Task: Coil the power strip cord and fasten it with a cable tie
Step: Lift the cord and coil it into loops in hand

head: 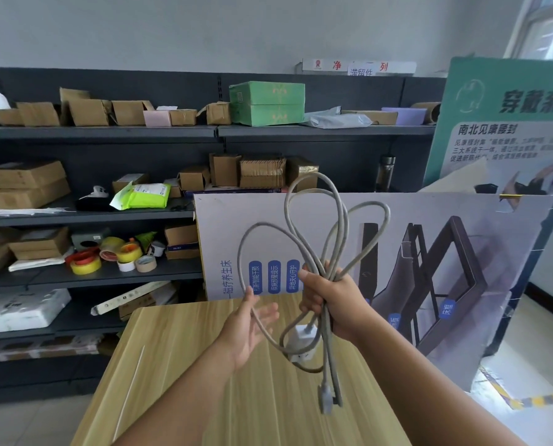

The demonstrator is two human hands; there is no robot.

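**Grey cord bunched in one fist above the table**

Nearest the camera, two bare forearms reach out over a light wooden table (172,365). A thin white cable tie (130,391) lies on the tabletop to the left of the arms. The plug (327,399) dangles low over the table at the end of the hanging cord strands.

The right hand (329,300) is closed in a fist around the gathered grey cord (317,226), holding it up in the air. Several loose loops fan upward and sideways from the fist, and others hang below it. The left hand (252,326) is spread wide, palm turned inward, with one loop of the cord running across its fingers (267,312). The white power strip (300,344) hangs just under the right fist, between the two hands, above the table.

Behind the table a printed display board (429,252) leans at an angle. Farther back, dark metal shelves (107,133) hold cardboard boxes (27,185), rolls of tape (85,263) and green boxes (267,103).
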